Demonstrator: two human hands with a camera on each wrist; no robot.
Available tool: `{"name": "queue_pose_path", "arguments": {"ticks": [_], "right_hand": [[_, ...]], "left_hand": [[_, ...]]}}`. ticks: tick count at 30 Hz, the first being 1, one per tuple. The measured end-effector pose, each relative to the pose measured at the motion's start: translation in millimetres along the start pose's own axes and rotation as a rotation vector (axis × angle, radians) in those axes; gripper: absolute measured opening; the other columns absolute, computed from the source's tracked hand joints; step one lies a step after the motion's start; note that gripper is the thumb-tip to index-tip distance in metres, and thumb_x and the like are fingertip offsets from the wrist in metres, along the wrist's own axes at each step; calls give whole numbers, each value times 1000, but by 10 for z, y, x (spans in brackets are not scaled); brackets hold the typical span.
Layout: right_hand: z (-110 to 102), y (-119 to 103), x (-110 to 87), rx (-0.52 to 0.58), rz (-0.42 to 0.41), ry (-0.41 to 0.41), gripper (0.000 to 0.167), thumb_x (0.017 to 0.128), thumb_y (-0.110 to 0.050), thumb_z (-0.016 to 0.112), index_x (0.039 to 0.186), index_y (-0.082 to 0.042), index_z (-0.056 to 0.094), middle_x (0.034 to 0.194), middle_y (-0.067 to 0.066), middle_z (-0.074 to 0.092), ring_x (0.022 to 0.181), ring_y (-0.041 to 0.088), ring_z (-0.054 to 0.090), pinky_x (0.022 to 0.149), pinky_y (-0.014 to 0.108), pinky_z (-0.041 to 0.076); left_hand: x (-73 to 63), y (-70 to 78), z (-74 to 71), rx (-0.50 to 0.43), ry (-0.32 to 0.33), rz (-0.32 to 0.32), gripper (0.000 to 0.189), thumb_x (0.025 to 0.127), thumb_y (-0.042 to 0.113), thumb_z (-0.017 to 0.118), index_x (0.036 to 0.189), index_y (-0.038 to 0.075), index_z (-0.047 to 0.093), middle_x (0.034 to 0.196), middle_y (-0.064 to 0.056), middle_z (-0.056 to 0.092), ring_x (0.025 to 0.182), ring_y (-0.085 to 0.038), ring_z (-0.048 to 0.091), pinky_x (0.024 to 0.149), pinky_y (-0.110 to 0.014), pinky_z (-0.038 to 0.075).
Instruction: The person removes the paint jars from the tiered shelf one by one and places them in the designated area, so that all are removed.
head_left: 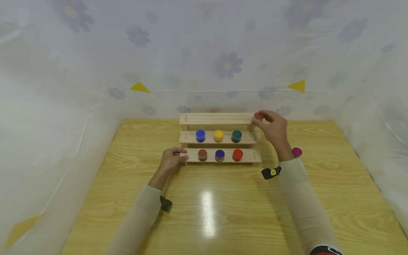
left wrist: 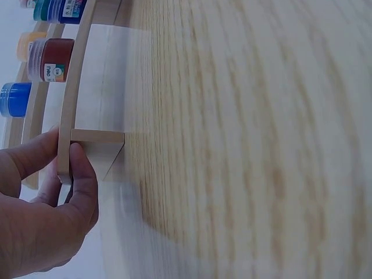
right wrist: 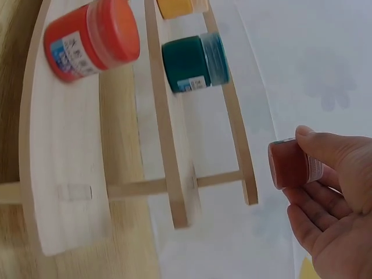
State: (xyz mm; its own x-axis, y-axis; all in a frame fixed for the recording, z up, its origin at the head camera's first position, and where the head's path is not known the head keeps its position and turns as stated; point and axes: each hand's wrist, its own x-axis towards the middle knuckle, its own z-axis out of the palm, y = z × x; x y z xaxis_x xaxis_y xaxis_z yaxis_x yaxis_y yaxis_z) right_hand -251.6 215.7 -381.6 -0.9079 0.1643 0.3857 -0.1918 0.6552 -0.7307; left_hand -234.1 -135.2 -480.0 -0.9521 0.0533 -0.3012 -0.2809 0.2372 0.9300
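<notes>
A three-tier wooden rack (head_left: 220,118) stands on the table. My left hand (head_left: 172,158) pinches the left end of its lowest shelf (left wrist: 68,110), thumb and fingers on opposite faces. My right hand (head_left: 275,128) holds a brownish-red paint jar (right wrist: 290,164) between thumb and fingers, just off the right end of the top shelf. On the middle shelf sit a blue jar (head_left: 200,136), a yellow jar (head_left: 218,136) and a dark green jar (right wrist: 195,63). Along the lowest shelf stand a brown jar (left wrist: 53,60), a purple-blue jar (head_left: 219,155) and a red jar (right wrist: 93,39).
A magenta-topped jar (head_left: 297,152) is on the table (head_left: 331,184), right beside my right wrist. Behind the rack hangs a pale flowered sheet (head_left: 204,53), which also closes in both sides. Yellow triangles (head_left: 298,86) mark the sheet.
</notes>
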Motion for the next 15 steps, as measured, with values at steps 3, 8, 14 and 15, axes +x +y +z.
{"name": "queue_pose_path", "arguments": {"ticks": [3,8,14,15], "right_hand": [[-58,42,-23,-11,17,8,44,83,-16,74,121,2,62,121,24,61,108,38,59,96,50,47],[-148,120,-77,-9,58,13,47,83,-20,74,124,0,61,125,21,60,112,36,58,96,49,47],[-215,218,-128,9,101,6,51,84,-27,73,126,-2,60,129,19,58,117,35,56,99,48,46],[-226,237,-133,8,109,5,51,84,-28,73,126,-2,59,129,19,57,118,35,56,99,49,46]], "left_hand": [[-3,2,-3,-7,-4,-5,26,83,5,72,109,2,68,102,-13,67,74,-10,64,76,-29,53],[-11,6,-14,-5,-7,-3,27,83,6,72,109,2,67,99,-11,68,73,-10,63,77,-31,53],[-9,8,-39,-2,-8,1,27,83,6,72,109,2,67,98,-11,68,73,-9,64,78,-32,53],[-6,5,-42,-2,-8,3,27,83,6,72,109,2,67,98,-11,68,73,-10,64,79,-32,53]]}}
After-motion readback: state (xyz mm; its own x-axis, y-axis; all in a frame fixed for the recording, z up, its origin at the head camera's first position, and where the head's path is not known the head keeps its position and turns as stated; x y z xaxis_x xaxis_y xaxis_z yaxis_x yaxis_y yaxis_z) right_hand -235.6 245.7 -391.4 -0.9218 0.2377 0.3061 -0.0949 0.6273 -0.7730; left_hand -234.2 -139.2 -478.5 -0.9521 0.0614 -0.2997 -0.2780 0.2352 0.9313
